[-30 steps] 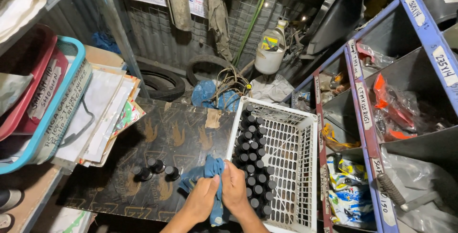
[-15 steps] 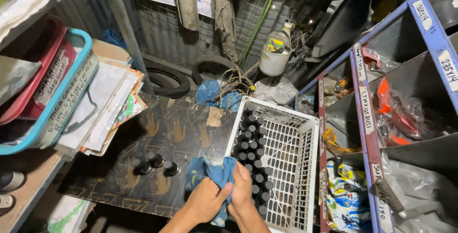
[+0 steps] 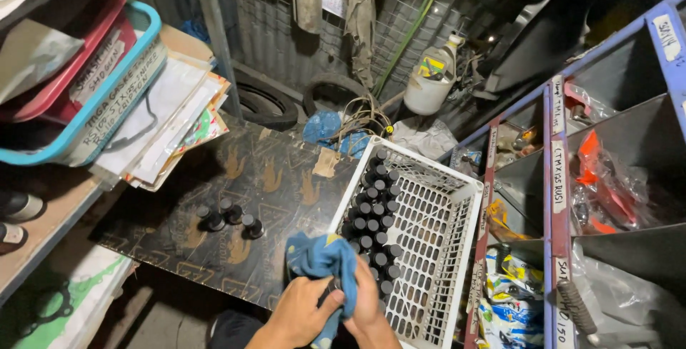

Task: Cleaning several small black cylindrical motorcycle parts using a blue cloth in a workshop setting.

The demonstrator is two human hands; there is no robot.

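Now both hands at 6 o'clock: left hand (image 3: 304, 312) and right hand (image 3: 368, 305), grip closed round blue cloth (image 3: 325, 260) wrapping small dark part (image 3: 330, 290) (barely visible). Risk: part slips from loose cloth, drops beside white basket (image 3: 457, 249); trailing cloth could topple three black caps (image 3: 230, 217) on surface (image 3: 279, 170).

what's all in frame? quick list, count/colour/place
basket: one, white plastic lattice, right of centre on the board
small bottles in basket: many, black, rows along its left side
small bottles on board: about four, black, left of the basket
board: one, dark with gold print, centre
cloth: one, blue, in both hands
trays: teal and red, stacked on left shelf
shelf unit: blue frame, bagged parts, right
tyres: two, black, back
left hand: grips cloth
right hand: grips cloth
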